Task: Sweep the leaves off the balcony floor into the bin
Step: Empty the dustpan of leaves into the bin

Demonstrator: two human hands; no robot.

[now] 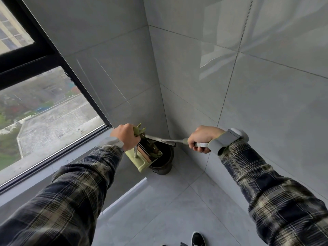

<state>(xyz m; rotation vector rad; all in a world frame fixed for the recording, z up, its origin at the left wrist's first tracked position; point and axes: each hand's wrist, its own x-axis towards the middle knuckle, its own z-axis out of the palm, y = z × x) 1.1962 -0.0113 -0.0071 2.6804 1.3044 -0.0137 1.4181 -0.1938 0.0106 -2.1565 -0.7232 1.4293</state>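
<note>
Tiled corner (163,103), bin (164,168) tucked in, left fingers (135,140) grasping dustpan (139,163) above it, right fingers (192,142) grasping broom (170,140).

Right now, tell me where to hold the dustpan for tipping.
Take the dustpan by the green grip atop its upright pole, from above on the window side, where the left hand holds it. The pan hangs tilted over the bin, so a high hold should let the leaves slide out.
</note>
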